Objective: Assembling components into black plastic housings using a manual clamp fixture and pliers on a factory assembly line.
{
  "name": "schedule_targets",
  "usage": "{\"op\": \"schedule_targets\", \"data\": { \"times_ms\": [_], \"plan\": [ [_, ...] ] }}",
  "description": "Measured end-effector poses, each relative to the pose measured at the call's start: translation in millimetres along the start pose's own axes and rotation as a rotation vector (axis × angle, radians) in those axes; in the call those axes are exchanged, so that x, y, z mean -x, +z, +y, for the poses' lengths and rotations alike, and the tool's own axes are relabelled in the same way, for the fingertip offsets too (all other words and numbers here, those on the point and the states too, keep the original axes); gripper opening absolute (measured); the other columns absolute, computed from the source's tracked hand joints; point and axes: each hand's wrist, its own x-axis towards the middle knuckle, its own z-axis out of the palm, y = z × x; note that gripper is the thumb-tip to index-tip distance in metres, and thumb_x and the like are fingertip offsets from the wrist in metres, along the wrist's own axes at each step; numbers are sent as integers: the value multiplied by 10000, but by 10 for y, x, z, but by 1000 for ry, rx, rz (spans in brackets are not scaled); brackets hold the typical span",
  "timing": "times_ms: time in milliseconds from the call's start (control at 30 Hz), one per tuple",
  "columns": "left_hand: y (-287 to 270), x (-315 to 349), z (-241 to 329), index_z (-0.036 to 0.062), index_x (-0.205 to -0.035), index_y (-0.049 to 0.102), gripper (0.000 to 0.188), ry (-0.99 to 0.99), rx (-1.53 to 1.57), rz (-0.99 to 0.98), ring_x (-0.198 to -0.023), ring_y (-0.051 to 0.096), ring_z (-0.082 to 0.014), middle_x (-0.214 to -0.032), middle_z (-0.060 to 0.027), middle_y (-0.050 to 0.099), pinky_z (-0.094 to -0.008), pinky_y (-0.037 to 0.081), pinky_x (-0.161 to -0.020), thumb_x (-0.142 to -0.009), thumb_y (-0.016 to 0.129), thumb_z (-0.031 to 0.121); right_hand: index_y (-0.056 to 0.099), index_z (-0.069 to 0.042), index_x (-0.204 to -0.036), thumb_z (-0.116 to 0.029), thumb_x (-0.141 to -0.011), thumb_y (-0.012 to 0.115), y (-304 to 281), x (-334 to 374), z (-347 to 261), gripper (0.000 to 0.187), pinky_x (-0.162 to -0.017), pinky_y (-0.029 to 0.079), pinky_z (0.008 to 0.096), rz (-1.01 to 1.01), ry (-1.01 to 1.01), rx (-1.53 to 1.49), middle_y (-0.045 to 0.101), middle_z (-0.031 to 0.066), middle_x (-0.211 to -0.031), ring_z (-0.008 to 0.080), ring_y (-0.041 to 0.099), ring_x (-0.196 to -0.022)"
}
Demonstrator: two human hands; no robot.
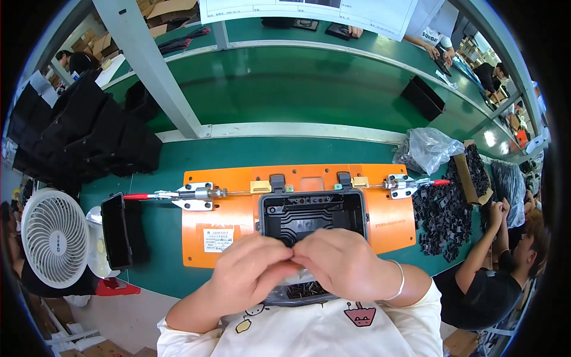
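Observation:
My left hand [242, 271] and my right hand [345, 266] meet fingertip to fingertip, both closed in a pinch. Whatever they hold is hidden or too small to make out. Just beyond them, an open black plastic box [313, 206] with a ribbed inside sits in an orange fixture plate [390, 229]. Two black hinge-like clips stand at the box's far edge. A toggle clamp [196, 196] with a red handle is at the left, and a matching toggle clamp [403, 185] at the right. Below my hands, small dark metal pieces [306, 290] lie in a container against my shirt.
Left are a black lid-like part [116, 232], a white fan [56, 238] and stacked black bins [89, 128]. On the right lie a heap of small black parts [443, 217] and a clear plastic bag [429, 149]. A co-worker [491, 279] sits at right; a metal post [148, 65] rises beyond.

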Motion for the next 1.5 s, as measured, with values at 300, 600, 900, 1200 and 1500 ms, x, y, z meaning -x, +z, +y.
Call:
{"op": "schedule_targets", "data": {
  "times_ms": [300,600,900,1200,1500],
  "plan": [
    [-100,-292,-527,23,-809,626,98,-173,-22,250,-811,637,-284,-892,-127,659,-346,501,-685,-758,695,-25,611,21,-1072,5,-795,680,58,-435,243,286,-660,512,353,56,197,-171,615,131,-872,281,631,-749],
    [-1,-233,-696,78,-858,684,146,-121,-559,195,-1161,523,-334,-1216,-139,568,-449,335,-990,-721,733,63,518,33,-1240,-127,-714,760,61,-547,467,600,-891,422,419,-88,124,322,541,173,-1186,321,508,-1079],
    [-504,459,-882,27,-1144,511,256,-589,234,1172,-1158,498,-212,-1240,-127,517,-365,369,-1013,-927,570,148,587,112,-1190,-176,-799,543,316,-416,401,488,-886,394,417,-250,-54,928,555,240,-1231,345,472,-1169],
    [-1320,43,-1180,67,-915,514,161,-329,1007,1296,-795,524,-185,-857,-73,538,-356,448,-812,-966,514,220,605,132,-1166,-203,-802,521,346,-436,338,502,-903,428,414,-364,-219,1244,606,306,-1134,406,531,-1095],
    [-359,-376,-715,70,-824,593,171,-24,-501,136,-680,561,-251,-732,-64,560,-366,408,-659,-743,742,91,572,104,-1213,-209,-806,591,295,-410,434,514,-949,398,437,-360,-107,1050,580,260,-1210,386,508,-1170]
  ]
}}
